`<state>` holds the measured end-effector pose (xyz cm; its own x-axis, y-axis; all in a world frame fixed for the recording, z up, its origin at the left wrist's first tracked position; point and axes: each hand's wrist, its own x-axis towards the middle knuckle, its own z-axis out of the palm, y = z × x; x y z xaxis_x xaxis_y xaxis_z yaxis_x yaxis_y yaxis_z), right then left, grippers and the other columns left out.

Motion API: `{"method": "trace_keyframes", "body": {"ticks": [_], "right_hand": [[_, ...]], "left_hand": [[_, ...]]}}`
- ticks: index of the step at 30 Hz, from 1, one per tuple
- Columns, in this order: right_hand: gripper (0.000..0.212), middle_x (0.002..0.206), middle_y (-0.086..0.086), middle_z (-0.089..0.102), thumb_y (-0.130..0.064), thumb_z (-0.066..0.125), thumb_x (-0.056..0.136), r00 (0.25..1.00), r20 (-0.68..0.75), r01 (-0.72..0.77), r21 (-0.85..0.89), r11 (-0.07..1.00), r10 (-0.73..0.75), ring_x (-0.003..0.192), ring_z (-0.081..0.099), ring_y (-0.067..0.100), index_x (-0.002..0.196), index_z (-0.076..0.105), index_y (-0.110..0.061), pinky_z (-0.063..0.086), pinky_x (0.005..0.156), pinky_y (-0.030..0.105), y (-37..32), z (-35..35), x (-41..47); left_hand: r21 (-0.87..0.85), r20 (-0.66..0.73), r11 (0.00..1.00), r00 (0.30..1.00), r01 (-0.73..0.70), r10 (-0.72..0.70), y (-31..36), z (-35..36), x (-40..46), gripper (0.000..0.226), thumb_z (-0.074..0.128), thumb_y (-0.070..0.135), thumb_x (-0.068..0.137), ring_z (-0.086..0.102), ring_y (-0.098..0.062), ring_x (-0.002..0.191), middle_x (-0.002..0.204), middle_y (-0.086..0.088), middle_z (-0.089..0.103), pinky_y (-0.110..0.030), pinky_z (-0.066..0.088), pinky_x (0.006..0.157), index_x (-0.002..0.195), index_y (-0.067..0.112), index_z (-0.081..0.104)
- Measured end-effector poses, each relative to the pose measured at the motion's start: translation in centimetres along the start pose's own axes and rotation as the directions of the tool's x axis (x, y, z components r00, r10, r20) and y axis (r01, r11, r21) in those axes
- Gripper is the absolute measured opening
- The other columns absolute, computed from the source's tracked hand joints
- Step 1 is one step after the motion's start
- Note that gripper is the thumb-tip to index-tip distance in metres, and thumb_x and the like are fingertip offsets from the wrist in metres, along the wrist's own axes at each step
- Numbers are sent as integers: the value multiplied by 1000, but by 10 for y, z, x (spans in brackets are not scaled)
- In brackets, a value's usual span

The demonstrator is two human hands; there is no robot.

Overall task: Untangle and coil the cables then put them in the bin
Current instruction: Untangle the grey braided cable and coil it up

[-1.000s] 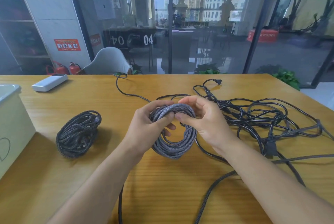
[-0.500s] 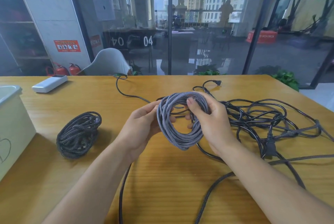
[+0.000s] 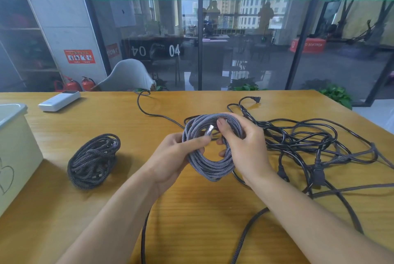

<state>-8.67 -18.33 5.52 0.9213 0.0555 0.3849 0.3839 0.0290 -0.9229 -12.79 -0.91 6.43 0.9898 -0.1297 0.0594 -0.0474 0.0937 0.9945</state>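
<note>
Above the middle of the wooden table (image 3: 191,221), both hands hold a grey braided cable coil (image 3: 210,165): the left hand (image 3: 177,157) pinches its left side near a silver plug (image 3: 209,130), and the right hand (image 3: 245,150) curls round the right side. Right of that coil sprawls a tangle of black cables (image 3: 315,146), partly hidden by the right hand. Left of it lie a dark braided coil (image 3: 91,161), the bin (image 3: 15,157) at the table's edge, and a white power bank (image 3: 59,100).

A grey braided coil (image 3: 210,163) is held upright, darker coil (image 3: 92,160) lying left, black tangle (image 3: 309,142) right.
</note>
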Motion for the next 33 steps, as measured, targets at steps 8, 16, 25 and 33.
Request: {"method": "trace_keyframes", "body": {"ticks": [8, 16, 25, 33], "right_hand": [[16, 99, -1, 78, -24, 68, 101, 989, 125, -74, -17, 997, 76, 78, 72, 16, 115, 76, -25, 60, 59, 33, 3, -6, 4], [21, 99, 0, 75, -29, 71, 99, 981, 159, -109, 0, 994, 108, 80, 69, 10, 119, 73, -24, 58, 61, 31, 6, -2, 3], [32, 123, 5, 68, -36, 72, 96, 945, 266, -220, 88, 971, 190, 95, 70, 16, 127, 66, -32, 59, 72, 35, 8, 2, 2], [43, 131, 3, 62, -14, 73, 94, 913, 297, -277, -47, 960, 278, 105, 70, 15, 127, 61, -39, 57, 98, 40, 7, -3, 7]], "left_hand": [[-128, -234, 991, 972, -31, 0, -10, 10, 3, 41, 79, 10, 90, 74, -21, 88, 98, -9, 77, -36, 59, 88, 129, 13, 66], [-157, -261, 987, 965, -45, 2, -12, 5, 5, 47, 80, 12, 89, 75, -21, 86, 96, -13, 78, -29, 58, 79, 132, 11, 62], [-78, -306, 995, 951, -68, 41, -14, 1, 6, 38, 80, 11, 90, 76, -24, 89, 96, -11, 79, -28, 59, 75, 125, 10, 66], [-231, -336, 972, 941, -41, -41, -13, -4, 8, 34, 78, 4, 89, 75, -20, 81, 93, -13, 78, -25, 59, 69, 121, 5, 68]]}}
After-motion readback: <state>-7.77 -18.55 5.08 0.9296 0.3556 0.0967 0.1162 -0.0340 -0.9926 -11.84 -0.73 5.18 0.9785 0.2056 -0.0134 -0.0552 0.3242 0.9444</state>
